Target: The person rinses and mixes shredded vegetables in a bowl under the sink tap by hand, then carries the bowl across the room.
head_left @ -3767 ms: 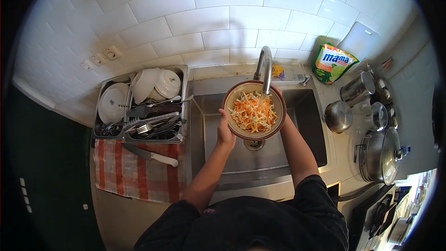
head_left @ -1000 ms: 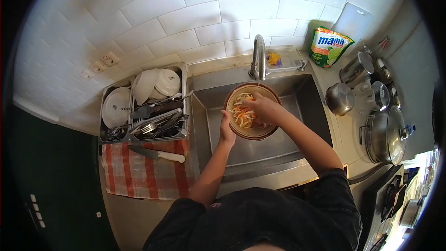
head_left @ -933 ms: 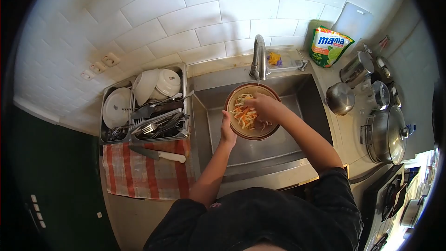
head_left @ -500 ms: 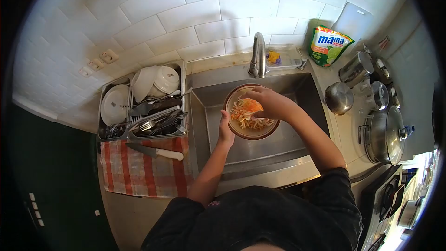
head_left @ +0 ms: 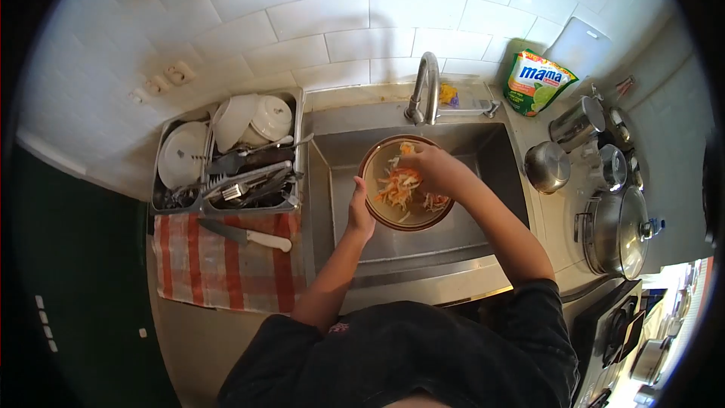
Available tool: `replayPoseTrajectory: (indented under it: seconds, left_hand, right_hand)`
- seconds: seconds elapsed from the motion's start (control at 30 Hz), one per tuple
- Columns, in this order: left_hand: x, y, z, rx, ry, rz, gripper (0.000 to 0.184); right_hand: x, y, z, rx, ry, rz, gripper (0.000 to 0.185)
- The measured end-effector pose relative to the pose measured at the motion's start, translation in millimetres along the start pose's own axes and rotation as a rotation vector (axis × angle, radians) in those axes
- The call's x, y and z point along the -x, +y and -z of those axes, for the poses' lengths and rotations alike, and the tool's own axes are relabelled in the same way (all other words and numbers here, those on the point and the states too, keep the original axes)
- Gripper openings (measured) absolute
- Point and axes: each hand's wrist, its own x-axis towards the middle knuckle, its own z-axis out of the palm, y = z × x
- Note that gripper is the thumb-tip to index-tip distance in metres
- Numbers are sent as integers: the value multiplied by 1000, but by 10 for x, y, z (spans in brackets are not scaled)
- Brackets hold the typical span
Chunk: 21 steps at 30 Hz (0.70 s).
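Observation:
Over the sink, my left hand (head_left: 362,214) grips the left side of a round bowl (head_left: 419,217) with a brown rim, thumb along the outside. Orange and pale shredded vegetables (head_left: 398,187) lie loosely heaped inside. My right hand (head_left: 436,169) reaches into the bowl from the right, its fingers curled round some of the shreds. A few strands show at its fingertips and below the palm. Most of those fingertips are hidden by the back of the hand.
The steel sink (head_left: 343,181) has a curved faucet (head_left: 428,87) behind the bowl. To the left are a dish rack (head_left: 297,151) and a knife (head_left: 266,240) on a striped cloth (head_left: 226,276). Pots (head_left: 615,234) and a green detergent pouch (head_left: 538,83) stand right.
My right hand has shifted within the bowl, and the shreds are spread differently, with more of the bowl's bottom showing. My left hand keeps its hold. The view has shifted slightly.

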Motion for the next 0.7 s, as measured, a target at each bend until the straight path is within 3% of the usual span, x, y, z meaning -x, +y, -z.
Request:
replayPoseTrajectory:
  seconds: [0.2,0.4,0.5,0.6,0.7]
  left_hand:
    - [44,7,33,13,22,-15,67]
    - [252,160,20,-6,-19,9,74]
    - [295,174,77,30,-2,3,70]
    - [393,257,0,65,29,-27,64]
    - [428,305,-3,67,8,-41,64]
  right_hand:
    - [143,-397,334,-139,123,-10,57]
    - [233,-650,359,-189,92,80,58]
    - [218,-626,315,-161,41,11,62]
    - [206,-681,165,-15,148,-5,66]
    - [136,-773,-19,-50,68,-11,68]
